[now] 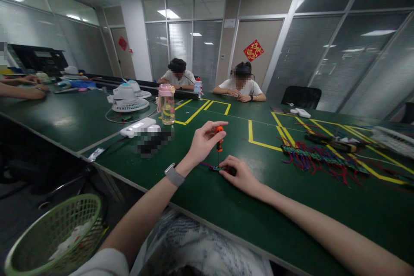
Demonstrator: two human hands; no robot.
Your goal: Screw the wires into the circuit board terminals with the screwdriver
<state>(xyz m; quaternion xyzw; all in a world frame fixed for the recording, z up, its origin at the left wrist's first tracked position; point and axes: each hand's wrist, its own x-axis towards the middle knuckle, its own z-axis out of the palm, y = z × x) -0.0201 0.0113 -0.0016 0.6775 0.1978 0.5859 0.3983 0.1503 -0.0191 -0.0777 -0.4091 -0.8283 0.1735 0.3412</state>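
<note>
My left hand (203, 141) pinches the orange handle of a small screwdriver (219, 137), held upright with its tip down on a small dark part (217, 168) with red and blue wires, which lies on the green table (226, 198). My right hand (241, 174) presses down on that part from the right, fingers curled over it. A grey watch sits on my left wrist.
A heap of red, blue and green wired parts (318, 157) lies to the right, among yellow tape lines. A pink-lidded bottle (166, 104), a white power strip (139, 127) and two white fans (127, 98) stand at the left. Two people sit across the table. A green basket (54, 235) stands below left.
</note>
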